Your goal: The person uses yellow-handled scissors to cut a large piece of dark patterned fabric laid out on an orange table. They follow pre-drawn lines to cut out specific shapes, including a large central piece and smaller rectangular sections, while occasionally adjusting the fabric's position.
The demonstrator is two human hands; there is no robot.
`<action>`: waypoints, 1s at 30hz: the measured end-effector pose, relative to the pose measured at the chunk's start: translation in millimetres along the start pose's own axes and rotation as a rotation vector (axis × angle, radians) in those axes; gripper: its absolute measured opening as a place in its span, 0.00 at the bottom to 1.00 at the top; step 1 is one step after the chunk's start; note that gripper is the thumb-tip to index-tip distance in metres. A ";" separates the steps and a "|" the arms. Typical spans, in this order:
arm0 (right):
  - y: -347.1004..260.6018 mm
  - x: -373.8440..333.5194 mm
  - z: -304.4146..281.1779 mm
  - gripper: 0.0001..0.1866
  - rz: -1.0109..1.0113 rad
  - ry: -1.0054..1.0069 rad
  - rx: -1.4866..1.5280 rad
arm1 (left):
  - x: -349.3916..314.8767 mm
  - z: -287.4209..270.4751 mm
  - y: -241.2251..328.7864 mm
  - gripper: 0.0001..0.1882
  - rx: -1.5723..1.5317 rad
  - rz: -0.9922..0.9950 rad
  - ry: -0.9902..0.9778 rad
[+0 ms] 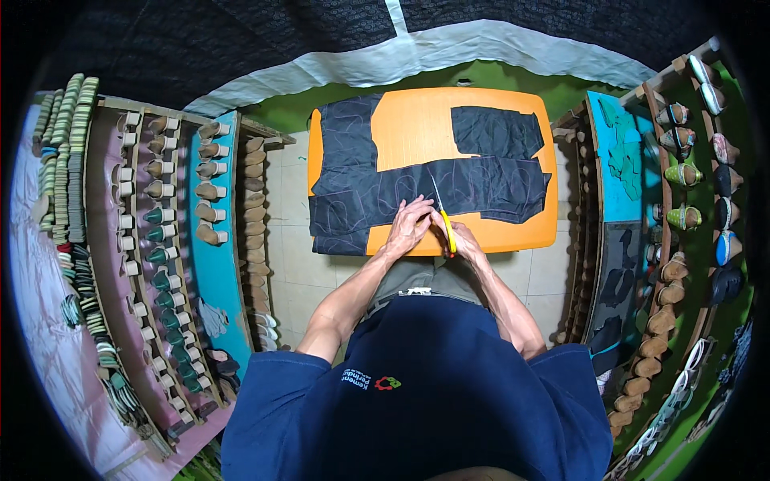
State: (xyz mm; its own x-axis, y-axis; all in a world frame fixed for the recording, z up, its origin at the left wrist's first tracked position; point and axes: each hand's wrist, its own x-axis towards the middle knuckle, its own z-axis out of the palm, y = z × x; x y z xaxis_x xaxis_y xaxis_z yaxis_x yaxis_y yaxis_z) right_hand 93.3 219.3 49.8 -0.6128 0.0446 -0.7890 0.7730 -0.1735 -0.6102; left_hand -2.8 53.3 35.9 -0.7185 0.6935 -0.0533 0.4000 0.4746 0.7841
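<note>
My right hand (461,239) is closed around a pair of scissors (447,227) with yellow handles. Their blades point away from me over a long piece of black fabric (473,178) marked with thin, pale curved outlines. Beside the scissors, my left hand (410,228) lies on the near edge of this fabric, its fingers stretched out. An orange table (413,120) carries the cloth. A second black piece (497,132) lies at the far right of the tabletop, and more black fabric (346,132) covers its left side.
Racks of shoe lasts (164,212) line the left, next to stacked striped slippers (80,128). On the right stand a blue panel with green scraps (622,152) and shelves of shoes (682,172). A dark curtain with a white border (321,72) hangs behind the table.
</note>
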 end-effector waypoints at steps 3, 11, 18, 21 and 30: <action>-4.2 4.7 -0.2 0.40 -0.003 -0.021 0.010 | -2.2 1.1 0.0 0.14 -0.007 0.003 0.022; -6.3 -0.1 -0.6 0.36 -0.077 0.083 0.055 | -2.9 -0.1 -0.6 0.12 -0.002 -0.008 0.041; -25.9 14.9 -7.7 0.37 -0.093 -0.053 0.005 | -3.5 -0.3 0.2 0.11 -0.017 -0.001 0.062; -35.3 16.6 -11.1 0.38 -0.091 -0.073 -0.033 | -5.2 -0.9 2.5 0.11 -0.015 -0.006 0.062; -51.1 12.7 -15.1 0.40 -0.082 0.043 -0.190 | -8.3 -0.1 2.6 0.10 -0.025 -0.029 0.105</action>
State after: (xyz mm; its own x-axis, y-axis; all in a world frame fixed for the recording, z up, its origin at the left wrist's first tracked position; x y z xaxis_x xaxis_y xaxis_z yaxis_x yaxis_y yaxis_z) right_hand 48.5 243.6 69.8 -0.6703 0.0941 -0.7361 0.7405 0.0213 -0.6717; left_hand 4.2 48.7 38.4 -0.7856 0.6186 -0.0123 0.3650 0.4794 0.7981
